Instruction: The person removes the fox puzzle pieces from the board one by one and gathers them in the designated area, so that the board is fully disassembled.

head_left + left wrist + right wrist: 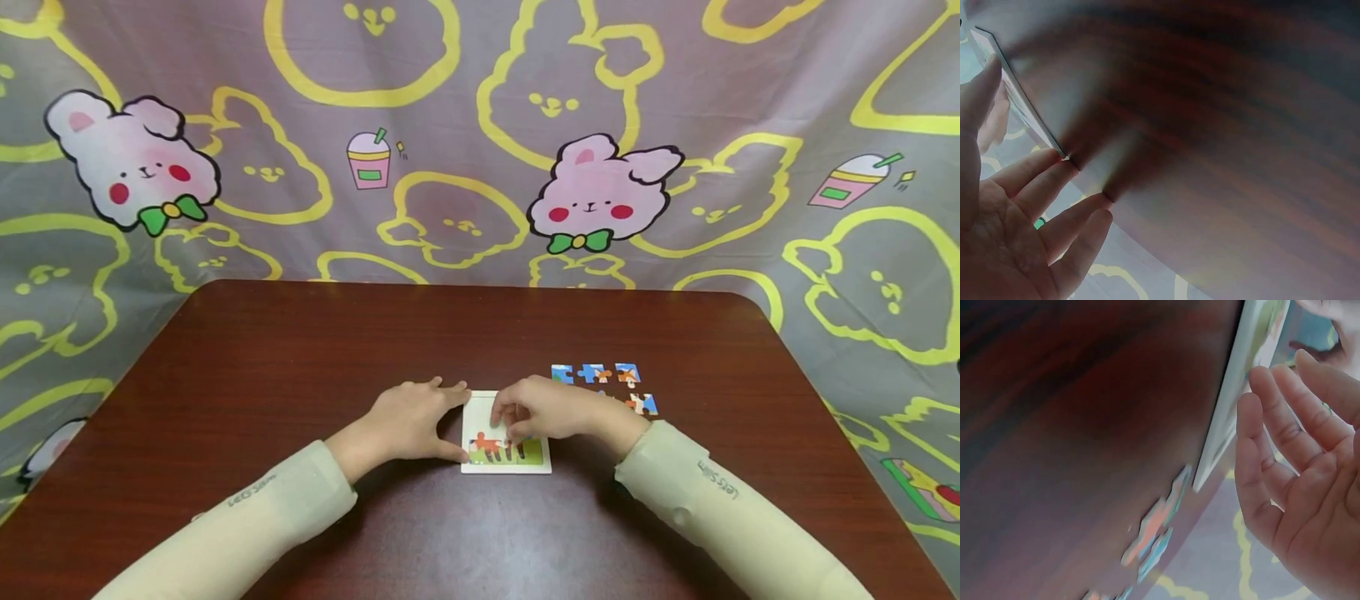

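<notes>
A white puzzle board (504, 465) lies on the dark wooden table (300, 375), with an orange figure on green filled in along its near edge. My left hand (450, 421) rests against the board's left side, fingers straight, thumb at the near corner. In the left wrist view the left hand (1016, 212) touches the table with its fingertips beside the board's edge (1029, 122). My right hand (517, 417) lies over the board's middle, fingertips pressing down on the pieces. The right wrist view shows the right hand (1297, 456) with straight fingers next to the board (1241, 406).
Several loose blue and orange puzzle pieces (603, 379) lie on the table just right of and behind the board, also seen as blurred pieces (1154, 531). A grey cloth with yellow and pink rabbits (600, 196) hangs behind the table.
</notes>
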Motion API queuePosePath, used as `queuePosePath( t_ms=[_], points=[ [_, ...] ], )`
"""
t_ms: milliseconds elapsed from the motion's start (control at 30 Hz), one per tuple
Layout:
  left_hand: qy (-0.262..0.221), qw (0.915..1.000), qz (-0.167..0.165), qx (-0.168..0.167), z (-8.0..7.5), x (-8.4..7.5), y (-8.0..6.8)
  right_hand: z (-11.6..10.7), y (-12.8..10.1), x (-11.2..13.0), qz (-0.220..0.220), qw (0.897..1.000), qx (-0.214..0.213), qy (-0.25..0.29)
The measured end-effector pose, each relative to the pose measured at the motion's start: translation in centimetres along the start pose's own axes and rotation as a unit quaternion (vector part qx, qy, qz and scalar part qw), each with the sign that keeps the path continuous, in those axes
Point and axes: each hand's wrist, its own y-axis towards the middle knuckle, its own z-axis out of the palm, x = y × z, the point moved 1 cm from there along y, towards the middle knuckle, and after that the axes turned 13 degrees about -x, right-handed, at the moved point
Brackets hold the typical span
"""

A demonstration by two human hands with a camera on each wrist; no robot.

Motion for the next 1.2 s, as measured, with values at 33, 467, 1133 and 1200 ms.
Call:
queuePosePath(
  t_ms=[33,467,1133,1200],
  points=[
    [-0.001,1.0,0.002,-0.002,0.0,0.0,0.0,0.2,0.2,0.2,-0.006,1.0,0.003,-0.003],
    [-0.01,0.9999,0.007,-0.01,0.1,0.1,0.0,1.6,0.7,0.7,-0.014,0.998,0.011,-0.057],
    [-0.006,1.0,0.005,-0.005,-0.1,0.0,0.0,1.7,0.8,1.1,0.002,0.998,0.024,-0.054],
    [-0.006,1.0,0.004,-0.005,0.0,0.0,0.0,1.7,0.8,1.1,0.0,0.999,0.024,-0.042]
  ],
)
